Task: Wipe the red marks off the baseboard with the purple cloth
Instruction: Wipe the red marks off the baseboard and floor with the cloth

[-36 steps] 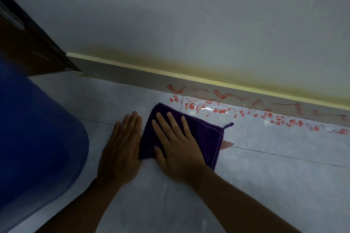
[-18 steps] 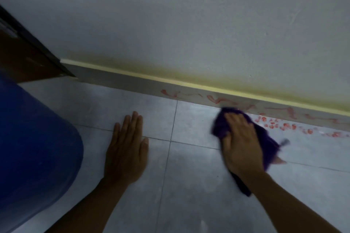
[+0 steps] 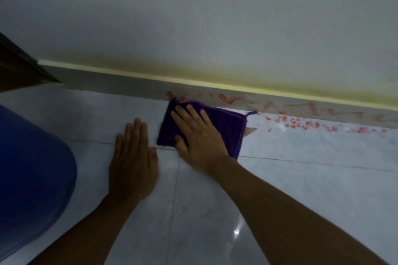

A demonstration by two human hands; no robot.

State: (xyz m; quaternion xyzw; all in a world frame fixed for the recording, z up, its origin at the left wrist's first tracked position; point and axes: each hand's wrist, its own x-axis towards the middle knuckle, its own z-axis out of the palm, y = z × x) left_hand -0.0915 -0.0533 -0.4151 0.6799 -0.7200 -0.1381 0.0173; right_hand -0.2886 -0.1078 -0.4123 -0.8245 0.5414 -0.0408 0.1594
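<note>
You see two hands (image 3: 133,163) (image 3: 198,135), one cloth (image 3: 228,127), one baseboard (image 3: 129,88), many red marks (image 3: 310,123).

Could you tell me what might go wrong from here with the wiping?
The right hand presses the cloth flat on the floor, so it may smear the red spots there across the tiles. The marks on the baseboard could be missed. The left hand bears on glossy tile and might slip.

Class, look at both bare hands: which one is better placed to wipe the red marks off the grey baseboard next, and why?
The right hand. It presses flat on the folded purple cloth, whose far edge touches the grey baseboard beside the red marks. The left hand lies flat on the floor tile, holding nothing.
</note>
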